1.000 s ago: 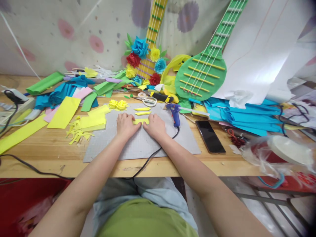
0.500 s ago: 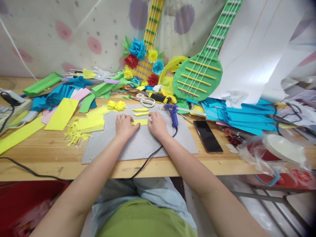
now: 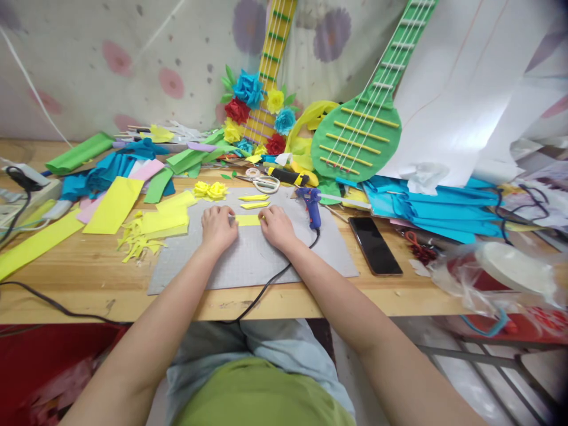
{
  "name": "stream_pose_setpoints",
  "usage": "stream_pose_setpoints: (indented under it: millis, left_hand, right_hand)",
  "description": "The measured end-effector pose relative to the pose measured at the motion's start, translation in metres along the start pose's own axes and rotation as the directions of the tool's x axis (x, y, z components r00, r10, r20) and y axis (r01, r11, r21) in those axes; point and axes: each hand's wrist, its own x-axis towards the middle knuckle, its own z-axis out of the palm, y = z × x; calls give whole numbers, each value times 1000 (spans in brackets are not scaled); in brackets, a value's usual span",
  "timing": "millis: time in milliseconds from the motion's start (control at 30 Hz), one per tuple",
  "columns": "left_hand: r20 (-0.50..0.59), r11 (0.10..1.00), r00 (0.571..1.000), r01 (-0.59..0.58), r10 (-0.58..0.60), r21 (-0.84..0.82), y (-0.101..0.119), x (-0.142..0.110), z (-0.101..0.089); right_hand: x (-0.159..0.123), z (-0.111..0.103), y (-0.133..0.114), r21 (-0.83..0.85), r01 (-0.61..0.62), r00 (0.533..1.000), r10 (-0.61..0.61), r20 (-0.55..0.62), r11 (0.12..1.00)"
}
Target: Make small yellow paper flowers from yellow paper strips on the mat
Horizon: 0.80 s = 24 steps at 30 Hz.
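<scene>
A short strip of yellow crepe paper [image 3: 247, 220] stretches between my two hands, low over the grey cutting mat [image 3: 248, 260]. My left hand [image 3: 219, 229] is closed on its left end, fingers curled, with the paper hidden under them. At the right end, my right hand [image 3: 277, 228] pinches the strip between thumb and fingers. Just beyond the strip lie two narrow folded yellow paper pieces [image 3: 254, 205]. Yellow paper flowers [image 3: 210, 190] rest at the mat's far left edge.
A blue glue gun [image 3: 313, 208] lies right of my hands, its cord crossing the mat. Beyond are scissors [image 3: 266, 183] and a green paper instrument [image 3: 357, 139]. Yellow sheets [image 3: 164, 222] and scraps sit left; a phone [image 3: 375, 245] lies right.
My left hand has shifted slightly left and its thumb has drawn in. My right hand has moved a little left and down. More of the strip's left part shows.
</scene>
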Motion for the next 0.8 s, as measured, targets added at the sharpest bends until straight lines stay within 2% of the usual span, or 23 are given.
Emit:
stream_pose_setpoints:
  millis: [167, 300, 400, 500, 667, 800]
  left_hand:
    - [-40, 1000, 999, 12, -12, -6, -5, 2, -1]
    - [3, 994, 996, -87, 87, -63, -4, 3, 2]
    - [30, 987, 992, -122, 126, -106, -4, 3, 3]
    - [10, 973, 983, -178, 181, -145, -4, 4, 2]
    - [-50, 923, 941, -339, 336, -182, -3, 4, 3]
    - [-95, 859, 880, -474, 465, -193, 1, 0, 2]
  right_hand:
    - [1, 2, 1, 28, -19, 1000, 19, -16, 999]
    - [0, 0, 1, 69, -40, 999, 41, -18, 997]
    - [-1, -3, 0, 82, -5, 1000, 6, -18, 997]
    - [-2, -5, 0, 85, 37, 999, -35, -25, 996]
    - [-3, -4, 0, 125, 128, 988, -116, -97, 984]
    - [-3, -3, -1, 161, 165, 982, -146, -123, 973]
